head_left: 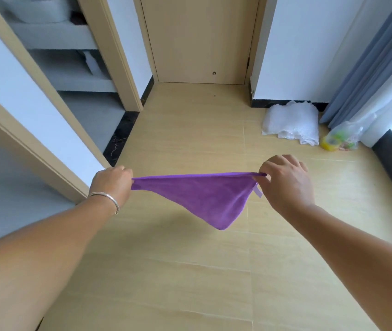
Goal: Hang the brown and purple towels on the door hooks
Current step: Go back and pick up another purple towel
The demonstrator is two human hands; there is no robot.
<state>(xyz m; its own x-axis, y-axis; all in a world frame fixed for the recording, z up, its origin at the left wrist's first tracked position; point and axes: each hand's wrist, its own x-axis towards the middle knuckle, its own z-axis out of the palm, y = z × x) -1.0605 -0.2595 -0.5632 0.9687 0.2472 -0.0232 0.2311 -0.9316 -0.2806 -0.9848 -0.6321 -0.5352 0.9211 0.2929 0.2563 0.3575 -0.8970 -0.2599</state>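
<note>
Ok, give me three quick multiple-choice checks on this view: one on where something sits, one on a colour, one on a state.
1. Where is the white plastic pile?
A. On the floor by the right wall, beside the grey curtain
B. On the shelves to the left
C. Against the door

2. What colour is the towel in the hands?
A. Brown
B. Purple
C. White

3. How is the towel held?
A. Hanging on a hook
B. Bunched in one hand
C. Stretched between both hands

Answers:
1. A: the pile lies at the foot of the right wall, next to the curtain.
2. B: the cloth is plainly purple.
3. C: the left hand and right hand each pinch an upper corner, the top edge is taut and the rest sags above the floor.
</note>
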